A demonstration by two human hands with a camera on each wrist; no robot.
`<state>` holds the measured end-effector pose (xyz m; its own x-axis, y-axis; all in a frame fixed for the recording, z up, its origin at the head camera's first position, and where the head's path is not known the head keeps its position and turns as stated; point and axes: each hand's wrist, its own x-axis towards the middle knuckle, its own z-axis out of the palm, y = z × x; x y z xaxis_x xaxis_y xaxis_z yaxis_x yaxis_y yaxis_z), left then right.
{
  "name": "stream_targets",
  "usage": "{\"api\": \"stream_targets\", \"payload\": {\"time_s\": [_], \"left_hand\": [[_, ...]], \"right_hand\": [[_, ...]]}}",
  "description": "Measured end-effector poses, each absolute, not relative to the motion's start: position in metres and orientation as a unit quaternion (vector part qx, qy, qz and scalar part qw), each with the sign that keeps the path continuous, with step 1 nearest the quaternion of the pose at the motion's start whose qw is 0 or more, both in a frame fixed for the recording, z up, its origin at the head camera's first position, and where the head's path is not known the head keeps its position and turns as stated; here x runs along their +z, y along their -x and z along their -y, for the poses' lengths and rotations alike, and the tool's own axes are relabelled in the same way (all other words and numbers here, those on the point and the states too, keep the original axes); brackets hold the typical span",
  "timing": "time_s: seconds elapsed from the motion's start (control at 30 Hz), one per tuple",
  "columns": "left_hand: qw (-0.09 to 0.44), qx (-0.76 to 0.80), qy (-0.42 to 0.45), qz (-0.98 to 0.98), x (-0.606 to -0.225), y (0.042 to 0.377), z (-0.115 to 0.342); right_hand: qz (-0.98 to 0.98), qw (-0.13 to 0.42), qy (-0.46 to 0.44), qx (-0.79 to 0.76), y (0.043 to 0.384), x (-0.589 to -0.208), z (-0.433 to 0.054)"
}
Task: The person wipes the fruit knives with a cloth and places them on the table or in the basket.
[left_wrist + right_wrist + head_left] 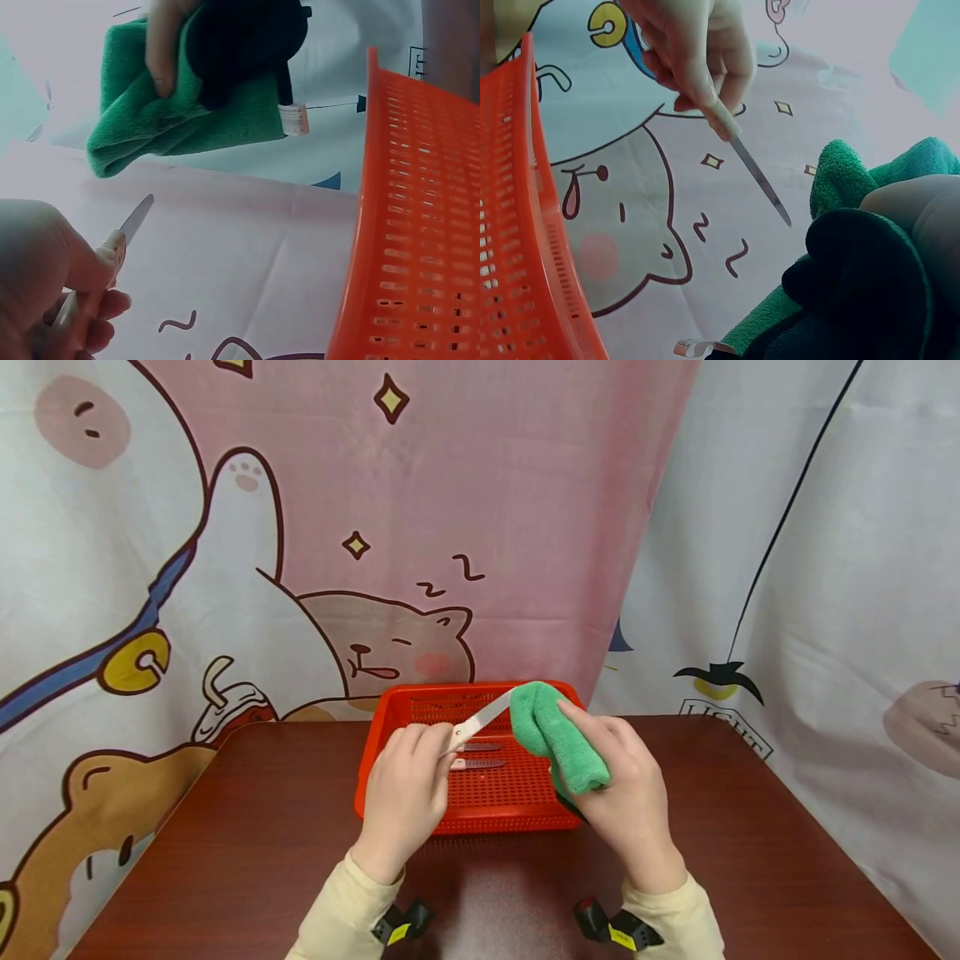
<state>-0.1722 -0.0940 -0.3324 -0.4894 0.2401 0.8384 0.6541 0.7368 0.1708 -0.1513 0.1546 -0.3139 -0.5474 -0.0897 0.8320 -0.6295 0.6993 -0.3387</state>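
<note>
My left hand (405, 789) grips a folding knife (486, 714) by its cream handle, with the blade pointing up and to the right. A green towel (558, 739) is bunched in my right hand (633, 785), the thumb laid over it. In the head view the blade's tip meets the towel's edge; both wrist views show a gap between blade (761, 180) and towel (844, 176). Dark fabric (244, 45) and a small white label (294, 120) hang with the towel. Both hands are raised above the near part of a red basket (480, 822).
Two more knives, an upper one (483, 747) and a lower one (480, 764), lie side by side in the basket. Under it is a dark reddish-brown table (285, 827). A cartoon-printed curtain (525, 527) hangs behind the table.
</note>
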Motion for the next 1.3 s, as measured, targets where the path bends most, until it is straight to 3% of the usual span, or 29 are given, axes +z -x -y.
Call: {"api": "stream_targets", "payload": {"time_s": [0.37,0.73,1.3], "left_hand": [[0.48,-0.205,0.259,0.813,-0.333,0.17,0.087],[0.488,-0.208,0.281,0.8,-0.335,0.167,0.081],[0.522,-0.212,0.292,0.772,-0.336,0.169,0.074]], "right_hand": [[0.819,0.41,-0.258,0.309,0.147,-0.319,-0.138],[0.821,0.402,-0.284,0.289,0.147,-0.327,-0.119],[0.823,0.424,-0.24,0.291,0.155,-0.328,-0.13]]}}
